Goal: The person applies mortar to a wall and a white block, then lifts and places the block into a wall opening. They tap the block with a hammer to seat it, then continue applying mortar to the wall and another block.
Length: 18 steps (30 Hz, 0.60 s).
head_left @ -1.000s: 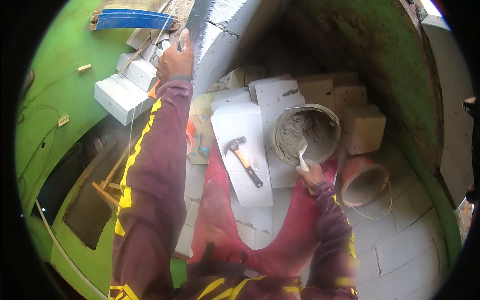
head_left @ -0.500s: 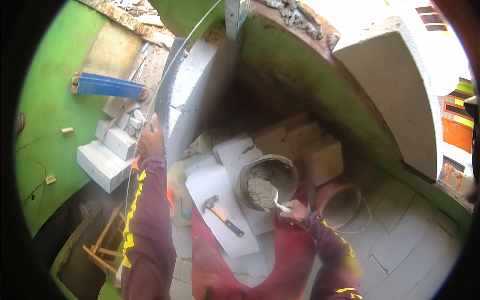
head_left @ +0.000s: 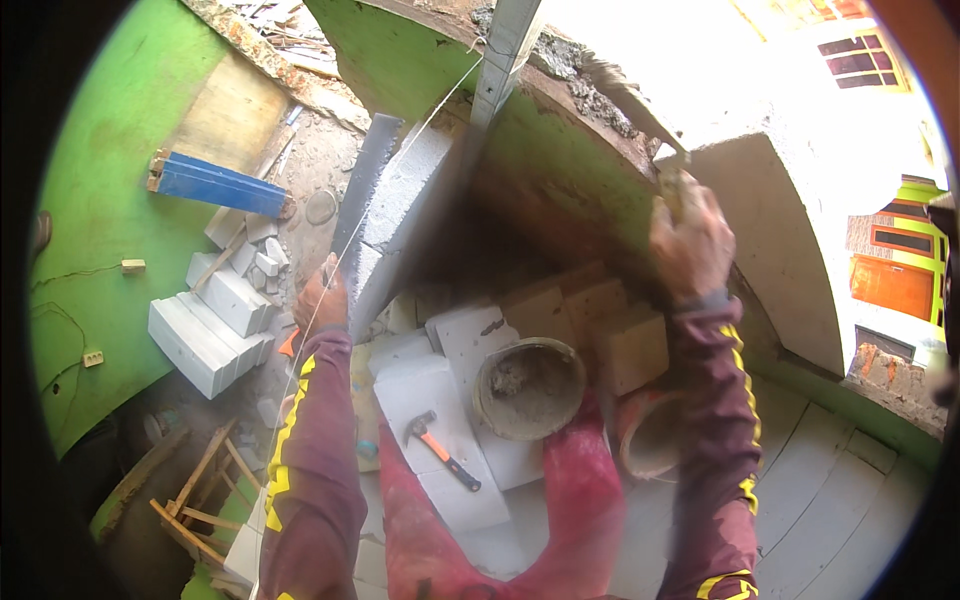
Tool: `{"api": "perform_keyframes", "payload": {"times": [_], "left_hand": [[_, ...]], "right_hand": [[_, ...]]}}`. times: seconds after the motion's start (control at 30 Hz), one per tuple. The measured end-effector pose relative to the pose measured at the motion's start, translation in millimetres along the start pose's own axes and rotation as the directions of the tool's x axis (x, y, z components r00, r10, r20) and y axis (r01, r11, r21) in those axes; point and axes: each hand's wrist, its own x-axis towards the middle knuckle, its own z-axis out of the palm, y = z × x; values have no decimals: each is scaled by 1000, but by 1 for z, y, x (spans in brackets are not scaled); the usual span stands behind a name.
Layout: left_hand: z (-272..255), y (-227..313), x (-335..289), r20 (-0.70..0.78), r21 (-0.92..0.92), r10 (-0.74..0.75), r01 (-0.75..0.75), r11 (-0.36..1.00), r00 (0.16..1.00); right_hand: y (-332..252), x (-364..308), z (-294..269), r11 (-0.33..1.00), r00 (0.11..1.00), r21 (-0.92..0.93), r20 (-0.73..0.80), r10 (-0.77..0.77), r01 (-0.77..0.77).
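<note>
My right hand (head_left: 690,235) is raised at the broken top of the green wall (head_left: 570,170), closed around a trowel (head_left: 640,112). The trowel's blade, blurred, reaches over lumpy grey mortar (head_left: 598,104) on the wall top, beside a large pale block (head_left: 775,240). On the left, my left hand (head_left: 322,298) is closed on a hand saw (head_left: 364,180), whose toothed blade points up along white block masonry (head_left: 405,185). An orange part of it shows below the hand. Between my knees stands a round bucket (head_left: 530,425) with mortar inside.
A hammer (head_left: 442,450) lies on a white block (head_left: 455,500) before me. A taut string (head_left: 405,150) runs past my left hand to an upright post (head_left: 505,65). Stacked blocks (head_left: 205,335), a blue beam (head_left: 222,185) and a wooden frame (head_left: 200,495) are at left.
My right hand has lifted the trowel out of the bucket, up and right to the wall top. The left hand keeps its place by the block masonry. The whole view has shifted slightly.
</note>
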Motion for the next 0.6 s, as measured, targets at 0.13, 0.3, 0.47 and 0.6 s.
{"api": "perform_keyframes", "payload": {"times": [0.13, 0.3, 0.47, 0.6], "left_hand": [[-8, 4, -1, 41, -31, 1, 0, 1000, 999], [-17, 9, -6, 92, -23, -39, 42, 999, 995], [-19, 14, -5, 102, -33, -44, 47, 998, 994], [-14, 10, -3, 81, -12, -26, 27, 1000, 996]], "right_hand": [[-28, 8, 21, 988, 987, -7, 46, 152, -152], [-37, -23, -11, 526, 833, 646, 409, 374, -553], [-56, -48, -12, 184, 637, 611, 753, 167, -770], [-53, -48, 24, 217, 661, 625, 696, 281, -750]]}}
